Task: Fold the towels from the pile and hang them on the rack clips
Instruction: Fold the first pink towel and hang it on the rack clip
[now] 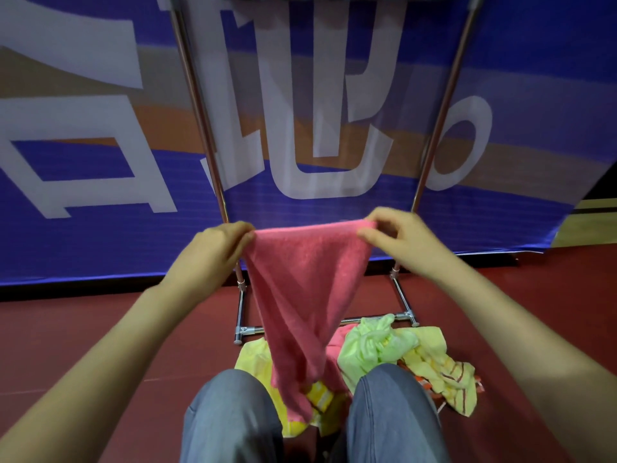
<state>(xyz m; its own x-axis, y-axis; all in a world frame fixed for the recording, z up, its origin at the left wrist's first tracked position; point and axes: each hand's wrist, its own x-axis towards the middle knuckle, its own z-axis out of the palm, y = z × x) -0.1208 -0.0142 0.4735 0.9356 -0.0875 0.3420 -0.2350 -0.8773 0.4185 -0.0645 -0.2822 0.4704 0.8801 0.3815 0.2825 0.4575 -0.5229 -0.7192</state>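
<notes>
**Pink towel held up by its top edge in front of the rack**

So the person has a pink towel stretched out between both hands, right in front of the metal rack. The left hand has the towel's upper left corner, fingers pressed together in a pinch on the cloth. The right hand does the same on the upper right corner, thumb and forefinger pinching the edge while the other fingers curl loosely above it. The top edge runs fairly taut between the two hands and the rest hangs down in soft folds, narrowing toward the bottom, where the tip dangles between the person's knees in grey trousers.

The pile of towels sits on the red floor at the foot of the rack, just in front of its lower crossbar. There's a light green one bunched on top, a yellow one with stripes spilling off to the right of it, and more yellow cloth behind the hanging pink towel. The pink towel's lower end overlaps the pile, can't tell if it actually touches.

Behind the rack stands a big blue banner with white lettering and tan bands. The rack's two uprights run up to the top of the frame; the clips up there are too blurry to make out.
</notes>
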